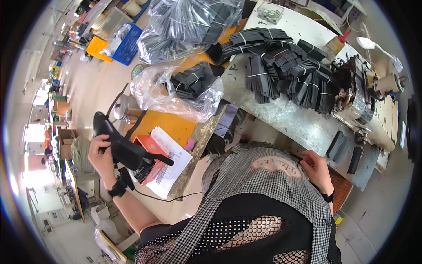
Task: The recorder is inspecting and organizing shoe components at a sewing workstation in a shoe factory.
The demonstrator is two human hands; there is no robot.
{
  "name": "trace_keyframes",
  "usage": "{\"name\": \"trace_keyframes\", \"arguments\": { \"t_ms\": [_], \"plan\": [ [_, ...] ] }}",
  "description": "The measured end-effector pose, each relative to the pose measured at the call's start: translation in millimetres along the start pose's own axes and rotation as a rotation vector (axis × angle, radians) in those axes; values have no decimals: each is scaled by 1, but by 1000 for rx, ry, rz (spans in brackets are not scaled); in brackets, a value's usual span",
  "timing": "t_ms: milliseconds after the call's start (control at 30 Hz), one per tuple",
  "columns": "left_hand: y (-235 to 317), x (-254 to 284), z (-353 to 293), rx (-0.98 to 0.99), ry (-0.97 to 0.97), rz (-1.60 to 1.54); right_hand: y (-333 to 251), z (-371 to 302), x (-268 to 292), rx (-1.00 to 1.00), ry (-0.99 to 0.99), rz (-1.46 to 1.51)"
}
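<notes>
- Left hand (100, 152): fingers closed on a black strapped device (125, 152), held up in front of the papers (178, 156) on the side table; not yet set down.
- Right hand (317, 169): fingers loosely bent beside the apron (246, 167); grip contents, if any, cannot be told.
- Done: black strip bundles (281, 61) banded on the metal bench (246, 99); some lie in an open clear bag (204, 108).
- Left, judged: many bundles remain unbagged.
- Obscured: left palm, the device's far side, lower layers of the pile; plastic glare blurs the bag's contents.
</notes>
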State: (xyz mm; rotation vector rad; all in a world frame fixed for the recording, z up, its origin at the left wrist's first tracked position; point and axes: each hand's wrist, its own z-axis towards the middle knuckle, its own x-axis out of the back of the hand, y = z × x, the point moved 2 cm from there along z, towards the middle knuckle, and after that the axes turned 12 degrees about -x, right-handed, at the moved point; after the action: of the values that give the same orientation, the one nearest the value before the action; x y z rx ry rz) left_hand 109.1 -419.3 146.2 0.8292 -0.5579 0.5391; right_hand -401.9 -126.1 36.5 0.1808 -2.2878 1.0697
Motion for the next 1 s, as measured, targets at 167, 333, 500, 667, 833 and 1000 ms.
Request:
{"name": "trace_keyframes", "arguments": {
  "t_ms": [167, 333, 500, 667, 833, 1000],
  "plan": [
    [-53, -47, -28, 53, -28, -8, 10, 11, -2, 0, 2, -3],
    [-72, -69, -57, 23, -313, 201, 4, 10, 0, -6, 4, -1],
    [-25, -113, -26, -11, -714, 151, 14, 0, 0, -12, 76, -17],
    [34, -160, 13, -114, -951, -16, 20, -14, 7, -84, 161, 23],
    [58, -201, 25, -252, -1105, -62, 41, -31, 13, -137, 325, 102],
    [139, -257, 45, -462, -1138, -309, 58, -47, 20, -252, 593, 184]
  ]
}}
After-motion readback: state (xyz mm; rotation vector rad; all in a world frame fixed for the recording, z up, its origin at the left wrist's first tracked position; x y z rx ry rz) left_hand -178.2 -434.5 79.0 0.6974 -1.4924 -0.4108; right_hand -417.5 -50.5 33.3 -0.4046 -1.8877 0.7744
